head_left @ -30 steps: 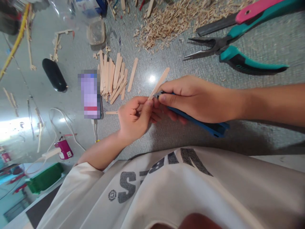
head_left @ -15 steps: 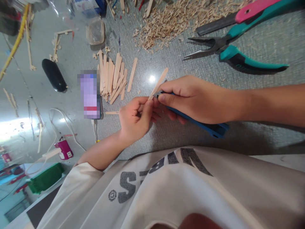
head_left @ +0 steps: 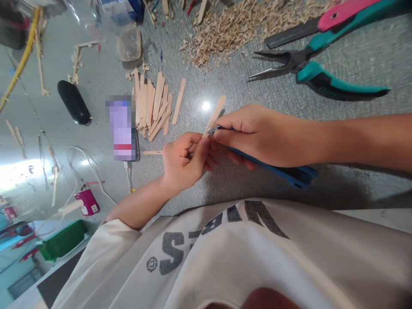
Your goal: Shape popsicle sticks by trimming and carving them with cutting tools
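Note:
My left hand is closed, pinching the lower end of a flat wooden craft stick between thumb and fingers. The stick slants up and to the right. My right hand is wrapped round a long blue-handled cutter. Its small metal tip meets the stick just above my left thumb, and the handle runs back below my palm. My fingers hide part of the handle and the stick's lower end.
A pile of craft sticks lies beyond my left hand, beside a phone on a cable. Wood shavings spread at the back. Teal-handled pliers lie at the right, and a black oblong case at the left.
The cutter's handle end has shifted right and slightly down. The stick has dropped slightly toward me, and both hands keep their hold.

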A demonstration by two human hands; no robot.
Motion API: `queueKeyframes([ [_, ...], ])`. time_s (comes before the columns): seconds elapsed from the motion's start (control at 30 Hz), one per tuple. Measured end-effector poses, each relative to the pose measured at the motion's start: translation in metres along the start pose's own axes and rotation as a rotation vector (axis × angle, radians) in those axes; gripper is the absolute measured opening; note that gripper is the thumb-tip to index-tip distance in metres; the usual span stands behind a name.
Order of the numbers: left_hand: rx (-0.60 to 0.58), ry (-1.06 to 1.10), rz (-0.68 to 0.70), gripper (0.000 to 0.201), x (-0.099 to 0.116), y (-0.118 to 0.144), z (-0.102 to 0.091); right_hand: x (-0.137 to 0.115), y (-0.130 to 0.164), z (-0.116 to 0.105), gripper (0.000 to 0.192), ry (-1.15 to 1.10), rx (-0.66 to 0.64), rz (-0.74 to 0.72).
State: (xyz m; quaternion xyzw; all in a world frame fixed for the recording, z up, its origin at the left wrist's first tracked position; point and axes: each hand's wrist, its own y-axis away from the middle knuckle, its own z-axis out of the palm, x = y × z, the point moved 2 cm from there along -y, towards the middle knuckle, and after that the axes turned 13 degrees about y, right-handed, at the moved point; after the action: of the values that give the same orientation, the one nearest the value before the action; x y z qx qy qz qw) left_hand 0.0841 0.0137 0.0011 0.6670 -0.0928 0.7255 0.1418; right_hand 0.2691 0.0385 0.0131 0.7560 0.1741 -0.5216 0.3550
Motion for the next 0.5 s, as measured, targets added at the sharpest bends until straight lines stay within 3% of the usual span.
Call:
queueKeyframes([
  [0.5,-0.017,0.057,-0.056,0.039,0.003,0.0002,-0.0005,0.0025,0.0014,-0.0033,0.041,-0.106,-0.078,-0.025],
])
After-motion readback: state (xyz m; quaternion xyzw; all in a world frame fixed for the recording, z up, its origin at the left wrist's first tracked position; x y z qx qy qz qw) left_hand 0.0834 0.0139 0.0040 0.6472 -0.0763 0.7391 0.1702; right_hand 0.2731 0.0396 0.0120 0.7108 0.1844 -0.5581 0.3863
